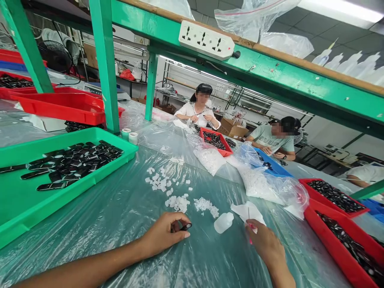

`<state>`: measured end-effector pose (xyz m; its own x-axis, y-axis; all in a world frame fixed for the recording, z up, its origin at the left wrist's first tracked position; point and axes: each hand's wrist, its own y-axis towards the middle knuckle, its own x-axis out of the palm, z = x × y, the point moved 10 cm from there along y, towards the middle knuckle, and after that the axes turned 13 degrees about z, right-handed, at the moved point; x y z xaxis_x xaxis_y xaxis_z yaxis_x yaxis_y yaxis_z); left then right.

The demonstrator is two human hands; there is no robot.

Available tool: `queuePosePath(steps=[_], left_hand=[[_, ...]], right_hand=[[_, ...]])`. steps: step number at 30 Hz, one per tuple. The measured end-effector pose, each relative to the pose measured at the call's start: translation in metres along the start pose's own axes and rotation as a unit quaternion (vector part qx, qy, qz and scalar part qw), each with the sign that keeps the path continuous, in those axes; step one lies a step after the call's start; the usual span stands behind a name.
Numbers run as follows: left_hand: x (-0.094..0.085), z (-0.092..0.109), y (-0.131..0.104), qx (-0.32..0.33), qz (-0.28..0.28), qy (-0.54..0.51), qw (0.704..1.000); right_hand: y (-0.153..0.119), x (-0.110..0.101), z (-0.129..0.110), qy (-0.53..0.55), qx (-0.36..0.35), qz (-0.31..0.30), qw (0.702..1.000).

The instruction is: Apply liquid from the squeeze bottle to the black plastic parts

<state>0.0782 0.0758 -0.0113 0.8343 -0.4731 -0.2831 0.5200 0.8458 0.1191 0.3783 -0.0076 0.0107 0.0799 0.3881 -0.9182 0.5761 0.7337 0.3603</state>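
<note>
Over the plastic-covered table, my left hand [165,236] is closed around a small black part [188,226] with a pale round spot at its end; the fingers hide the rest. To its right, my right hand [267,244] grips a thin pointed tool with a pink handle [251,241], its tip upward over a white paper sheet [240,209]. Between the hands lies a small translucent white bottle [223,224]. Beyond them sit small piles of white pieces [177,203], tiny white bits [205,206] and larger white blocks [159,181].
A green tray [99,180] of black parts stands left. Red trays [327,236] of black parts line the right side. Bags of white pieces [258,186] lie farther back. A green shelf frame [103,68] with a power strip [207,40] crosses overhead. Two people work opposite.
</note>
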Motion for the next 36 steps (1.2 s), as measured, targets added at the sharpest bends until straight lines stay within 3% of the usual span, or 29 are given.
queuePosePath(steps=[3,5,8,10,16,19,21,24,28,33,36], left_hand=[[-0.001,-0.001,0.000,0.001,0.007,0.001,1.000],[-0.001,-0.001,0.000,0.001,0.008,-0.006,1.000],[-0.001,0.000,0.000,-0.002,0.008,-0.017,1.000],[-0.001,0.001,-0.001,-0.004,0.009,-0.019,1.000],[-0.002,0.004,-0.002,-0.007,0.007,-0.020,1.000],[-0.003,0.005,-0.002,-0.004,0.008,-0.026,1.000],[-0.003,0.005,-0.003,-0.006,0.004,-0.034,0.999],[-0.002,0.004,-0.003,-0.010,0.001,-0.043,0.999],[-0.002,0.005,-0.003,-0.006,0.002,-0.050,0.999],[-0.002,0.007,-0.003,-0.006,0.003,-0.061,0.998],[-0.003,0.008,-0.002,-0.006,0.007,-0.060,0.998]], right_hand=[[0.000,-0.013,-0.007,0.008,-0.003,0.025,1.000],[0.000,-0.016,-0.017,0.097,-0.012,0.012,0.995],[-0.009,-0.004,-0.043,0.306,-0.030,-0.090,0.947],[-0.018,0.005,-0.058,0.375,-0.043,-0.140,0.915],[-0.033,0.029,-0.081,0.395,-0.046,-0.194,0.897],[-0.033,0.027,-0.090,0.457,-0.010,-0.199,0.867],[-0.032,0.018,-0.093,0.519,0.033,-0.171,0.837],[-0.037,0.011,-0.098,0.618,0.093,-0.145,0.767],[-0.052,0.014,-0.115,0.726,0.126,-0.188,0.650],[-0.062,0.017,-0.139,0.836,0.181,-0.226,0.465],[-0.068,0.019,-0.149,0.852,0.210,-0.259,0.403]])
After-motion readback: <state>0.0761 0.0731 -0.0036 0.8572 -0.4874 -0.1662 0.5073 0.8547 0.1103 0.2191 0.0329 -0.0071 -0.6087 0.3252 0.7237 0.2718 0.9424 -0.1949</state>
